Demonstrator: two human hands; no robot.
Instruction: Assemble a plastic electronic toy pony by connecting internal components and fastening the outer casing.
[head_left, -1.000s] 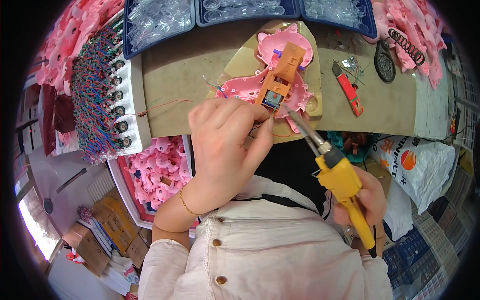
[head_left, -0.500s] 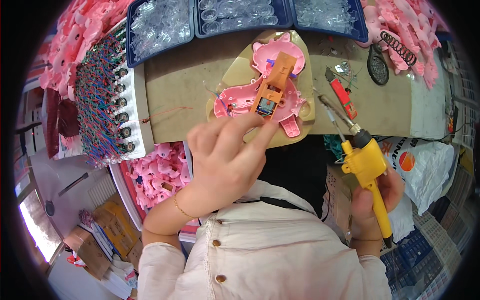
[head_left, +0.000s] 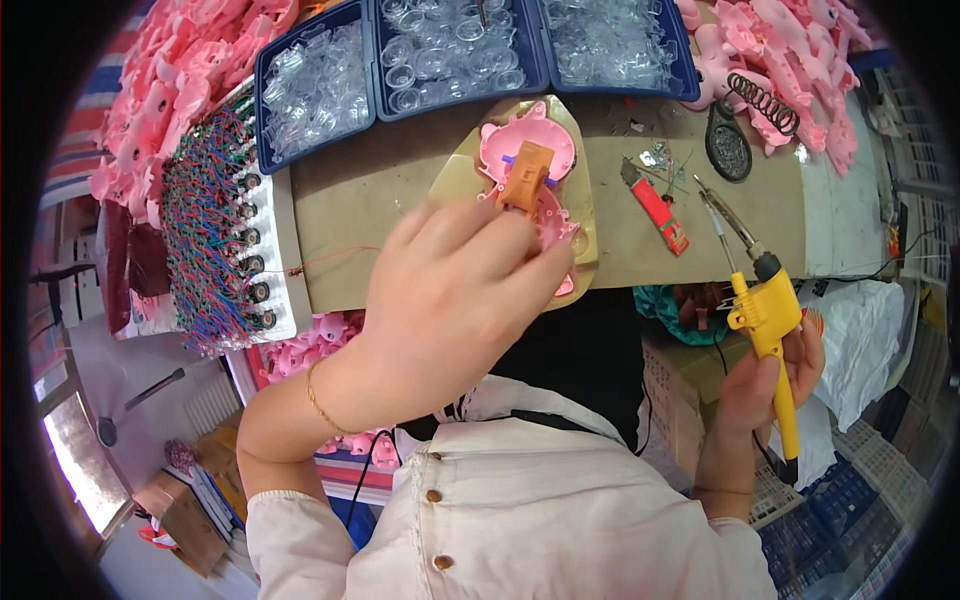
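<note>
Soldering iron (head_left: 770,308) held in right hand (head_left: 752,393); left hand (head_left: 455,295) over pink shell (head_left: 540,130), its grip unclear.

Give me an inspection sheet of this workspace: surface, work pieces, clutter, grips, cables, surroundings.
Surface: brown bench, with a tan board near the middle.
Work pieces: pink shell on the board; orange block over it; yellow soldering iron.
Clutter: red hand tool, small scraps and black dish, toward the right.
Grips: left grip over the shell's lower part, contact hidden; right grip holds the soldering iron.
Cables: coloured wires bundled at left; black cord lower down.
Surroundings: blue trays of clear plastic parts along the far edge; pink parts heaped at both far corners.
</note>
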